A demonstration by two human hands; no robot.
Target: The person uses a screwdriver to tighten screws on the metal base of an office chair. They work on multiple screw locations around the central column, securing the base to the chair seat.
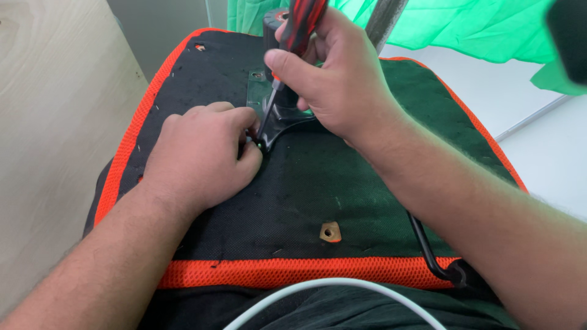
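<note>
My right hand [333,76] grips a screwdriver [292,43] with a red and black handle, its shaft slanting down to a black metal bracket [278,119]. The bracket lies on the black fabric underside of a chair seat [306,177] edged in orange mesh. My left hand [205,153] rests fisted on the fabric, its fingertips pinched right at the screwdriver tip. What the fingers pinch is hidden; it may be a small screw.
A brown threaded insert hole [329,231] shows near the front edge and another [200,47] at the far left corner. A black metal bar [428,250] lies at the right, a white cable [330,287] in front, a light wooden panel [55,122] at left, green cloth [465,27] behind.
</note>
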